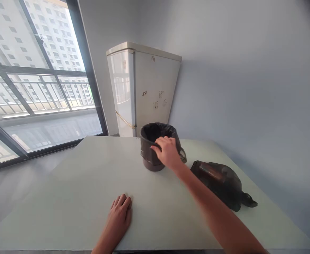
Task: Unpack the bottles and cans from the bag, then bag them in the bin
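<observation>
My right hand (168,150) grips the near rim of a small brown bin, its thumb over the front and its fingers over the edge. A black plastic bag (147,150) lines the bin (154,165) and is folded down over the outside. The bin stands upright on the table, and its inside is dark. A loop of the bag (183,155) sticks out at the right. Palm down on the tabletop rests my left hand (119,213), nothing visible in it, fingers slightly bent. It is apart from the bin.
A filled, knotted black plastic bag (218,181) lies on the pale table (78,197), right of the bin and beside my right forearm. Behind the table stands a white fridge (155,88) with worn patches. A window (38,77) is at the left; a wall bounds the right.
</observation>
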A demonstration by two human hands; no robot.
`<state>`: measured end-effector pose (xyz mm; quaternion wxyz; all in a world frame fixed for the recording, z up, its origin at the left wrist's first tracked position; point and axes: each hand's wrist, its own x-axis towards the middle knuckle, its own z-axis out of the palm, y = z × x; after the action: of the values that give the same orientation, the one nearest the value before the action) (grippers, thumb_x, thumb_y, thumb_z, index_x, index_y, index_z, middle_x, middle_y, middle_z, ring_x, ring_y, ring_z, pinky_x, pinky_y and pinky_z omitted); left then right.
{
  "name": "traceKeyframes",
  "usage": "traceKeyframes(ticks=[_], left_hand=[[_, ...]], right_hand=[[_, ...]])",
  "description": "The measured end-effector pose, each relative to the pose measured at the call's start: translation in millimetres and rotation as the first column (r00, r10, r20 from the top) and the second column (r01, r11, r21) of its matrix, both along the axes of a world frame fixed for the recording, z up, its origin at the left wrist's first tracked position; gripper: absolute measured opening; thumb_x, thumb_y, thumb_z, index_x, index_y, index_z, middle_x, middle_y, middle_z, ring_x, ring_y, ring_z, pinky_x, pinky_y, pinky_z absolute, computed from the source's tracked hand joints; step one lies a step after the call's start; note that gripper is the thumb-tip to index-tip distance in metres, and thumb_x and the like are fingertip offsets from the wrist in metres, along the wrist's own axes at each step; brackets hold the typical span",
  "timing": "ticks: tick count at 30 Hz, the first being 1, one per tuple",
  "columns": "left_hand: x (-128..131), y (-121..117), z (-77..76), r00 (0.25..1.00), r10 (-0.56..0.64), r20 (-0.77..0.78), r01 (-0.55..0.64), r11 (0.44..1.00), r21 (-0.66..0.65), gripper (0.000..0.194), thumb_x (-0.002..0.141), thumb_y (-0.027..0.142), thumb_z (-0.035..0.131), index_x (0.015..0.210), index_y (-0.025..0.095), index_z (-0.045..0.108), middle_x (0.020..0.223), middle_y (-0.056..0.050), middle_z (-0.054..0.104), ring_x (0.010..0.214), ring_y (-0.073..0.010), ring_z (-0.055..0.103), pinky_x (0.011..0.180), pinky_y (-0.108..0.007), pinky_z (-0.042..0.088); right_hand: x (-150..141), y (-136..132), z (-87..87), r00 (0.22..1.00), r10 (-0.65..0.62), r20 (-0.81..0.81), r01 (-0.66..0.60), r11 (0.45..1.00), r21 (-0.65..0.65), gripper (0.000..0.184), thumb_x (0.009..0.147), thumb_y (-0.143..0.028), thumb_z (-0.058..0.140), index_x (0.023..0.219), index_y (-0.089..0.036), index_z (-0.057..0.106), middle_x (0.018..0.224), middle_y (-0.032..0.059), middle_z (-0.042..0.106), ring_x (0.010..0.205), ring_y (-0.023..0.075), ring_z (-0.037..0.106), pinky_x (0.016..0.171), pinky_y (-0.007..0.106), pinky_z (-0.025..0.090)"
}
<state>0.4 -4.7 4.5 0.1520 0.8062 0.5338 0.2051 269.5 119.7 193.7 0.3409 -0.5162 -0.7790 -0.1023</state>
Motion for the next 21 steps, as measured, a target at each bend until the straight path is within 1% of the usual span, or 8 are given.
traceKeyframes(ticks=[3,5,9,14,16,19,20,21], left_hand=[[0,0,-1.7,1.0,0.01,0.011,-0.01,1.0,0.013,0.019,0.09,0.009,0.043,0.087,0.022,0.056,0.097,-0.008,0.061,0.094,-0.0249,0.056,0.085,-0.039,0.046],[0,-1,-3.0,1.0,0.013,0.016,-0.013,1.0,0.028,0.019,0.091,0.01,0.043,0.088,0.022,0.057,0.098,-0.008,0.061,0.094,-0.0251,0.056,0.085,-0.039,0.046],[0,-3,-2.8,1.0,0.017,0.01,-0.017,0.998,0.053,0.019,0.094,0.012,0.042,0.09,0.021,0.059,0.1,-0.008,0.061,0.094,-0.0253,0.055,0.085,-0.04,0.047],[0,-5,1.5,1.0,0.017,-0.01,-0.017,0.999,0.029,0.019,0.09,0.008,0.045,0.092,0.02,0.06,0.101,-0.009,0.061,0.095,-0.0256,0.055,0.087,-0.04,0.047],[0,-5,2.4,1.0,0.019,-0.019,-0.019,1.0,0.023,0.019,0.091,0.009,0.045,0.092,0.02,0.06,0.101,-0.009,0.061,0.096,-0.026,0.055,0.086,-0.04,0.047],[1,-5,2.5,1.0,0.022,-0.018,-0.022,0.999,0.027,0.019,0.092,0.01,0.044,0.091,0.021,0.06,0.101,-0.009,0.061,0.096,-0.026,0.056,0.086,-0.04,0.047],[2,-5,2.4,1.0,0.022,-0.016,-0.022,0.999,0.027,0.019,0.092,0.01,0.044,0.091,0.021,0.06,0.101,-0.009,0.061,0.096,-0.026,0.056,0.086,-0.04,0.047],[2,-5,2.4,1.0,0.022,-0.014,-0.021,0.999,0.026,0.02,0.091,0.009,0.044,0.091,0.021,0.06,0.101,-0.009,0.061,0.096,-0.026,0.056,0.087,-0.04,0.047]], right_hand=[[-46,-23,0.2,0.992,0.127,-0.003,-0.127,0.992,-0.016,0.019,0.102,-0.036,0.062,0.09,-0.021,0.062,0.089,0.0027,0.068,0.089,0.0218,0.056,0.089,0.041,0.034],[-71,-37,0.6,0.979,0.202,-0.026,-0.203,0.979,-0.027,0.02,0.103,-0.037,0.061,0.089,-0.022,0.061,0.086,0.0013,0.066,0.087,0.0212,0.055,0.089,0.042,0.035],[-102,-52,-2.1,0.962,0.271,-0.01,-0.271,0.962,-0.012,0.017,0.104,-0.035,0.057,0.093,-0.023,0.061,0.088,0.001,0.065,0.088,0.021,0.054,0.094,0.043,0.036],[-108,-55,-6.0,0.958,0.285,-0.001,-0.285,0.958,0.002,0.017,0.105,-0.034,0.054,0.096,-0.021,0.061,0.089,0.0037,0.066,0.089,0.0209,0.055,0.097,0.043,0.037],[-103,-60,-4.0,0.952,0.304,-0.03,-0.303,0.953,0.018,0.014,0.104,-0.034,0.056,0.105,-0.022,0.062,0.097,0.0054,0.068,0.095,0.0217,0.058,0.104,0.045,0.037],[-91,-76,-4.4,0.941,0.326,-0.093,-0.315,0.942,0.117,0.024,0.099,-0.031,0.062,0.123,-0.024,0.058,0.119,0.0075,0.067,0.11,0.0236,0.061,0.12,0.054,0.029],[-86,-83,-7.9,0.938,0.326,-0.12,-0.306,0.939,0.156,0.029,0.098,-0.028,0.063,0.126,-0.026,0.057,0.123,0.0079,0.066,0.113,0.0246,0.061,0.122,0.057,0.027],[-79,-90,-13.8,0.935,0.322,-0.15,-0.293,0.938,0.188,0.032,0.096,-0.025,0.064,0.127,-0.027,0.056,0.123,0.0083,0.065,0.114,0.0257,0.061,0.121,0.059,0.029]])
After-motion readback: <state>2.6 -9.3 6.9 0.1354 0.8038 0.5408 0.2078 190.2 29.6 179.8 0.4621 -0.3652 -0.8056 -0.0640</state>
